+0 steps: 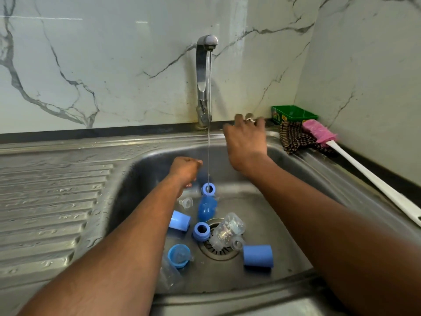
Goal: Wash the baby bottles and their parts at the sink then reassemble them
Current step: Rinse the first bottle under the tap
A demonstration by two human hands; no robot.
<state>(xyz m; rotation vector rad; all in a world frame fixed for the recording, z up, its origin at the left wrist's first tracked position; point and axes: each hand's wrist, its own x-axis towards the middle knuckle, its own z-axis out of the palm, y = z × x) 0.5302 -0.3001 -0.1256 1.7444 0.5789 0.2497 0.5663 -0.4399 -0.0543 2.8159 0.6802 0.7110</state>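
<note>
**Bottle parts in the basin, water running thin — how I'd play the rinse**

So here's my view: everything's apart and lying in the sink point(296, 169). Clear bottle point(229, 230) on its side over the drain point(218, 252), blue bottle point(206, 208) just behind it, two blue collars point(201, 231) point(208, 188), two blue caps point(257, 256) point(179, 220), a clear teat point(186, 202), plus a blue ring with a teat in it point(179, 256) near my left forearm.

My left hand point(185, 171) is curled tight low in the basin beside the stream; can't tell if there's anything inside that fist. My right hand point(245, 137) is up at the back rim, fingers point(249, 117) spread and relaxed, gripping nothing, just right of the tap point(204, 76).

My take: the stream is thin and lands on the far collar. I'd open the tap a bit more before starting. The pink brush point(319, 133) sits on the worktop by the checked cloth point(293, 139) and green tub point(293, 114), so grab that with the right, and wash one piece at a time under the flow. Watch the teats, they're small and near the drain.
</note>
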